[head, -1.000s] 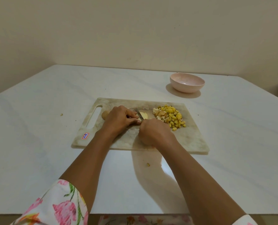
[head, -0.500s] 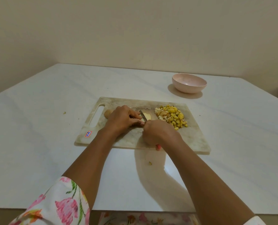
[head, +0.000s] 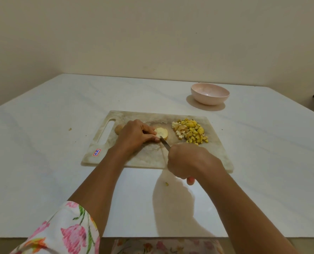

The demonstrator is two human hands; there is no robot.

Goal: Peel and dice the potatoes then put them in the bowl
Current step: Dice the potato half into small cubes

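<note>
A floral sleeve [head: 66, 230] covers the person's left forearm at the near left edge. On the white tabletop [head: 42, 162], a small crumb [head: 70, 128] lies well apart to the left of the cutting board [head: 104, 154]. The board lies flat, with its handle slot at the left end and a red-bordered sticker [head: 96, 152] on its near left corner. A brown-skinned lump [head: 118, 128] shows just beyond the left hand's wrist side; I cannot tell whether it is joined to the piece being cut. The left hand [head: 134, 136] rests on the board, fingers curled over and clamped on the potato [head: 161, 133], whose pale cut face points right. The knife [head: 165, 143] has its blade tip touching the potato's near edge, just beside the left fingertips. The right hand [head: 189, 160] is closed in a fist around the knife's handle, with an orange-red handle end showing below the fist. A small yellow scrap [head: 166, 183] lies on the tabletop near that hand, off the board. The diced potato [head: 191, 132] sits in one heap on the board's far right part, near the potato but apart from it. The pink bowl [head: 210, 93] stands upright on the tabletop beyond the board's far right corner, well apart from the heap.
</note>
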